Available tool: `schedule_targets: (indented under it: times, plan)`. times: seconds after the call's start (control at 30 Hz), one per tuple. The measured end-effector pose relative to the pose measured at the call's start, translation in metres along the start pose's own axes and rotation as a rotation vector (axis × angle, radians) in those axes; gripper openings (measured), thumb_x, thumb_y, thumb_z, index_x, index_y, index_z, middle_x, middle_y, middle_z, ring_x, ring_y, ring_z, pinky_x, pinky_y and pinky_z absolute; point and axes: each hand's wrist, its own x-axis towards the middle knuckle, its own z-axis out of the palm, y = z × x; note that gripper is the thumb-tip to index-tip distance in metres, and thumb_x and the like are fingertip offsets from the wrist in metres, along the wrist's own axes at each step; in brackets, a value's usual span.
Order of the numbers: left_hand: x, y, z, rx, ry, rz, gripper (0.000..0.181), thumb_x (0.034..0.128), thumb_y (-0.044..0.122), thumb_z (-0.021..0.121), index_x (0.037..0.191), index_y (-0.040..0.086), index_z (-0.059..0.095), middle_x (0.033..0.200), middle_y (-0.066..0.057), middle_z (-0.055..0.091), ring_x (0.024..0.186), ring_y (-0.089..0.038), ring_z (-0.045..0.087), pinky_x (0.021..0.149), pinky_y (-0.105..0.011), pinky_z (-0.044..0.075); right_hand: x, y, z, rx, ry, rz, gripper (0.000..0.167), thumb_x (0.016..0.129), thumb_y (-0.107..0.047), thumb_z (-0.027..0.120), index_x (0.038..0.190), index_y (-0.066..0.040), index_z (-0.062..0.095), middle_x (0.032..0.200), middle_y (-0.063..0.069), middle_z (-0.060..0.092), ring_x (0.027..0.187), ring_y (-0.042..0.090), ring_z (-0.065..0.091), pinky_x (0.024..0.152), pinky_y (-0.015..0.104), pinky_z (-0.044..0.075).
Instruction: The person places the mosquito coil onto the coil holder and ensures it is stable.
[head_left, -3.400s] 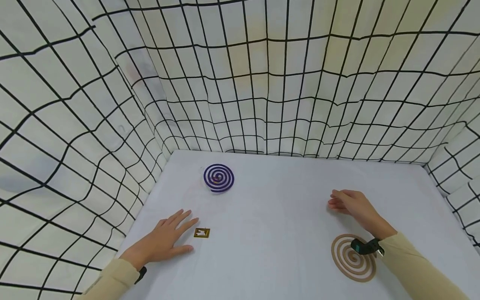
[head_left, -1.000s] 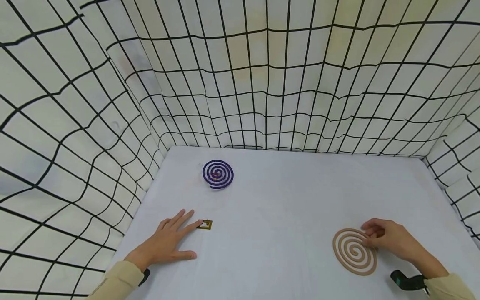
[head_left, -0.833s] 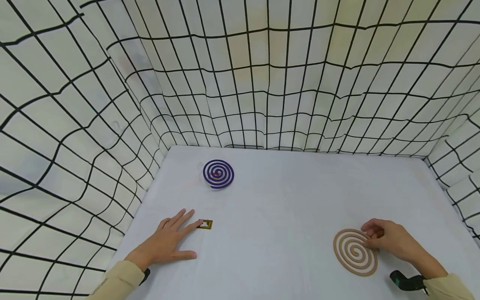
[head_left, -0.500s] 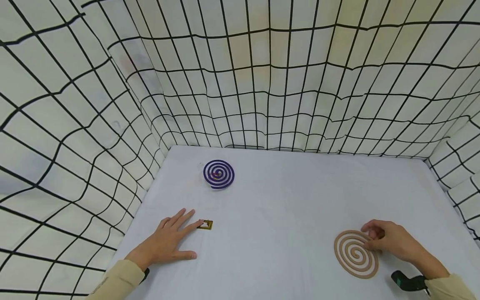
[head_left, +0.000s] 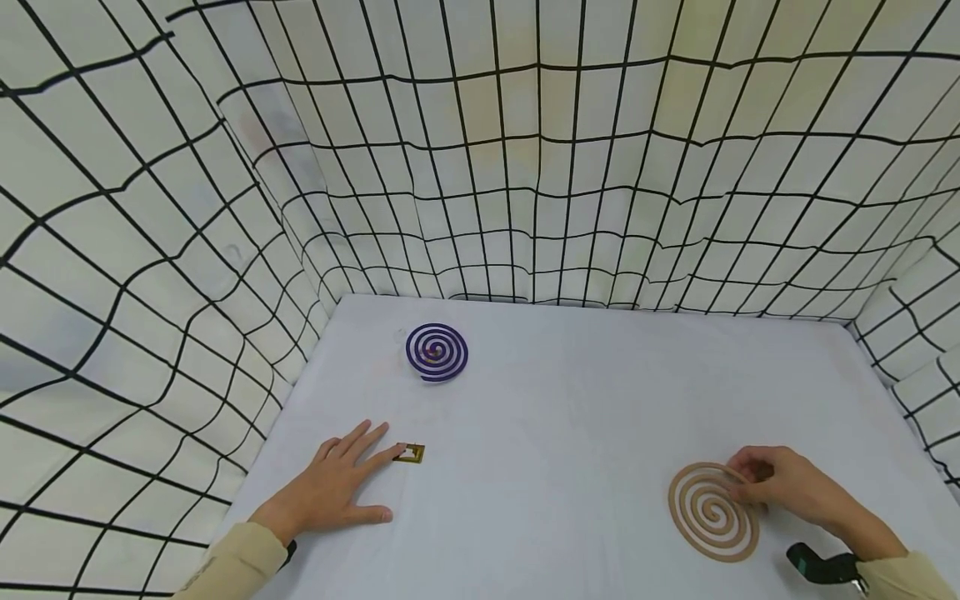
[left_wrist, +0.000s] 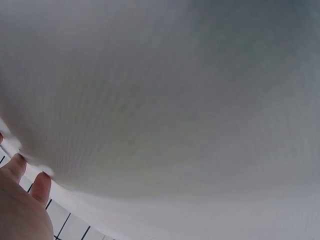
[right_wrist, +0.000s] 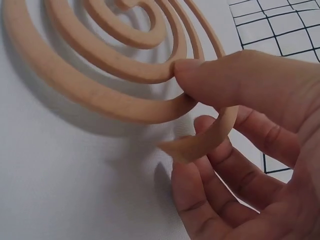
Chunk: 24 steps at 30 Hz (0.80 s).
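Note:
My right hand (head_left: 806, 492) pinches the right edge of a tan spiral coil (head_left: 714, 512). In the right wrist view the thumb of my hand (right_wrist: 250, 95) presses on the coil's outer rings (right_wrist: 100, 102), with curled fingers behind them; the coil's free end curves out below the thumb. Spread flat on the white surface, my left hand (head_left: 326, 492) has one fingertip on the left end of a small gold-framed piece (head_left: 416, 453). The left wrist view shows mostly white cloth and part of that hand (left_wrist: 25, 210) at the lower left.
A dark purple spiral coil (head_left: 437, 353) lies toward the back left of the white surface (head_left: 555, 433), with something small and coloured at its centre. White walls with a black grid net (head_left: 536, 192) stand behind and at both sides.
Since the oldest view, my right hand has come down and right from above the tan coil to grip its edge. My left fingertip has come onto the gold-framed piece.

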Motion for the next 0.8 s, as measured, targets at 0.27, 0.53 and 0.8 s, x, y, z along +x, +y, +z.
schedule_targets:
  times: [0.27,0.53,0.8]
  plan:
    - [0.0003,0.0004,-0.0001,0.002,-0.007,-0.005,0.091,0.0839,0.085,0.056,0.16,0.039,0.038,0.17,-0.009,0.035,0.156,-0.042,0.032,0.111,-0.067,0.038,0.0,0.004,0.0008,0.122,-0.065,-0.059,0.038,0.094,-0.025,0.075,0.118,0.002,0.063,0.107,0.012,0.072,0.088,0.002,0.065,0.072,0.024,0.052]
    - [0.0,-0.0001,0.0011,0.007,-0.002,-0.001,0.091,0.0835,0.085,0.055,0.16,0.039,0.037,0.17,-0.009,0.035,0.156,-0.043,0.032,0.11,-0.067,0.038,-0.0023,0.0035,0.0057,0.207,-0.097,-0.003,0.045,0.096,-0.029,0.073,0.126,0.001,0.057,0.111,0.009,0.074,0.091,0.01,0.068,0.076,0.024,0.05]
    - [0.0005,-0.0007,0.0017,0.013,0.01,0.006,0.091,0.0834,0.085,0.056,0.16,0.039,0.037,0.169,-0.009,0.036,0.155,-0.043,0.033,0.109,-0.067,0.039,-0.0032,0.0087,0.0072,0.384,-0.211,-0.082,0.034,0.1,-0.017,0.066,0.126,-0.001,0.048,0.113,0.012,0.075,0.093,0.015,0.074,0.078,0.028,0.056]
